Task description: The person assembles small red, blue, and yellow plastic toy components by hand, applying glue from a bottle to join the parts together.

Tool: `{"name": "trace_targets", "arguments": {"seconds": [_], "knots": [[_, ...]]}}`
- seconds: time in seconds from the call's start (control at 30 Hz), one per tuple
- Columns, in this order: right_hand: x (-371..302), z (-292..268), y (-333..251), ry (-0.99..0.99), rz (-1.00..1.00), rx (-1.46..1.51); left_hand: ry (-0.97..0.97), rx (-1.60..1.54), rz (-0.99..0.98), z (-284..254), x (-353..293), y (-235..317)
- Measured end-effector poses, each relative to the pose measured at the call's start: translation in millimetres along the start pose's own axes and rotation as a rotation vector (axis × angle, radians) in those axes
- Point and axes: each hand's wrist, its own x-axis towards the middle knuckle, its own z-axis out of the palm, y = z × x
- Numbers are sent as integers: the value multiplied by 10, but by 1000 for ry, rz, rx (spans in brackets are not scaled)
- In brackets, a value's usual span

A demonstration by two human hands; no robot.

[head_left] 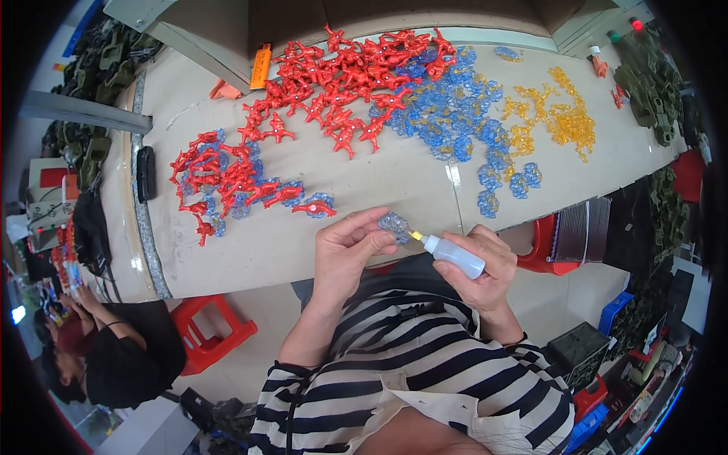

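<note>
Between the thumb and fingers of my left hand (353, 246) is a small translucent blue plastic piece (393, 225). My right hand (485, 265) grips a small white squeeze bottle (459, 258) with a yellow tip, tilted so that the tip touches or nearly touches the piece. Beyond my hands lies a pile of similar blue pieces (447, 106). Red plastic figures (334, 83) are heaped to its left, and small yellow pieces (570, 121) lie to its right. At the left, several red figures (227, 171) rest on or among blue pieces.
The pale worktable (394, 178) runs across in front of me, below a shelf frame (197, 38). An orange label-like object (261, 67) stands by the shelf post. Red stools (212, 334) are at both sides. Another person (114, 349) in dark clothing works at the left.
</note>
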Motion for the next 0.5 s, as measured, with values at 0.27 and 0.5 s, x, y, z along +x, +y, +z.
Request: {"name": "trace_targets", "arguments": {"seconds": [0.27, 0.5], "knots": [[23, 10, -37, -13, -5, -24, 22, 9, 6, 14, -1, -31], [45, 30, -39, -11, -23, -60, 40, 69, 62, 9, -4, -13]]}}
